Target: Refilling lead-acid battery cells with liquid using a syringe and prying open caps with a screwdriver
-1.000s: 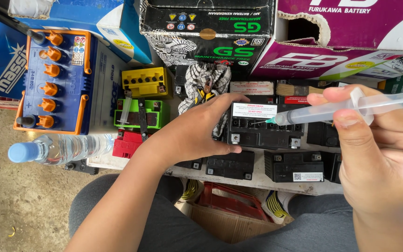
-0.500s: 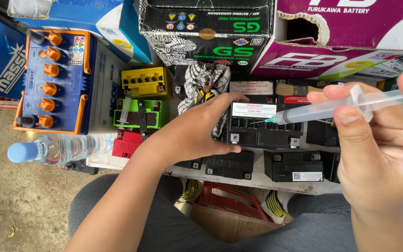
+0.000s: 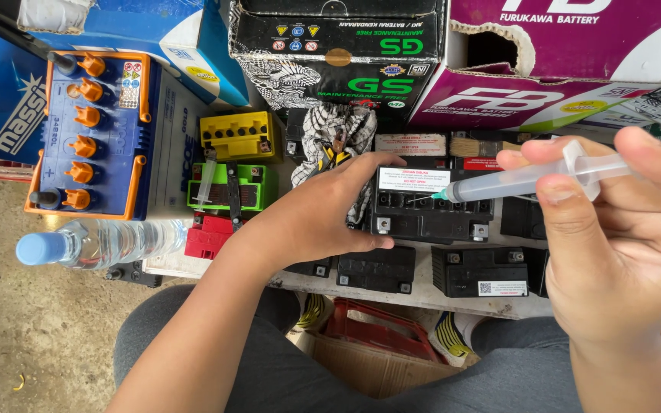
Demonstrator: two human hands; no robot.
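- Head view, looking down over grey-trousered knees at a low shelf (image 3: 422, 287) crowded with batteries.
- Left hand (image 3: 315, 218): curled round the left end of a small black battery (image 3: 430, 206), thumb along its near edge, fingers over the far corner, gripping it.
- Right hand (image 3: 621, 245): closed on a clear syringe (image 3: 522, 180), barrel pinched between thumb and fingers, green tip and thin needle pointing left at the top of the black battery, just by its white label.
- Whether the needle touches the battery: cannot tell.
- Behind the left hand: a black-and-white patterned cloth (image 3: 330, 130).
- Left of that: yellow battery (image 3: 240, 136) far, green battery (image 3: 231, 186) in the middle, red battery (image 3: 208, 237) near.
- Far left: large blue battery (image 3: 93, 138) with a row of orange caps.
- Near left: plastic water bottle (image 3: 101, 243) lying on its side, blue cap pointing left.
- Near edge of the shelf: two more black batteries.
- Far side: cardboard boxes, black in the middle, purple on the right.
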